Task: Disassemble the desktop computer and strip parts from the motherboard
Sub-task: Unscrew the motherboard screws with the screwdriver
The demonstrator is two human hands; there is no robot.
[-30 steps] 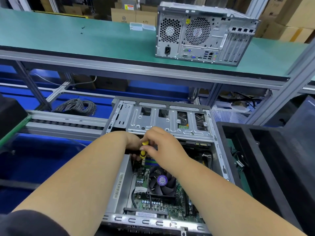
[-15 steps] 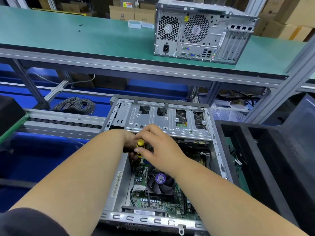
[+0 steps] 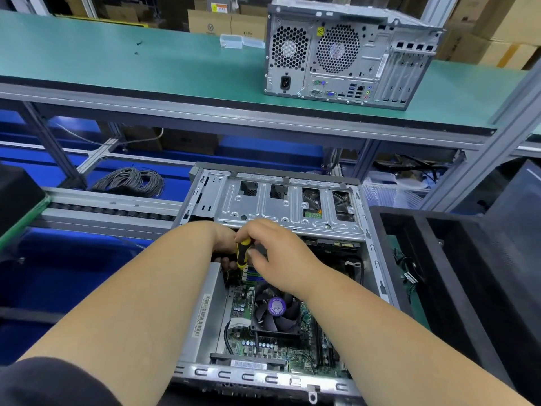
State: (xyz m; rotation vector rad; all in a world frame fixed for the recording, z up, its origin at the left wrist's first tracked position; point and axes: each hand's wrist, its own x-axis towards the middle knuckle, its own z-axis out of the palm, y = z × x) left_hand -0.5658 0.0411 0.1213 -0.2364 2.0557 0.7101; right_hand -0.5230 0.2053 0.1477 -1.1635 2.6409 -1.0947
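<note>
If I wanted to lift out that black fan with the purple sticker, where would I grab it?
Probably by the fan's square black frame, on two opposite edges, coming straight down from above. It lies flat on the motherboard inside the open case, so only the top is reachable. Avoid the blades. Whether screws still hold it is not visible.

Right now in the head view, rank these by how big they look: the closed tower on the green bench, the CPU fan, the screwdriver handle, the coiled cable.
1. Closed tower, largest, though farthest.
2. Coiled cable and CPU fan: look alike, the fan nearer, so unranked.
3. Screwdriver handle, smallest, partly hidden by the right hand.
</note>
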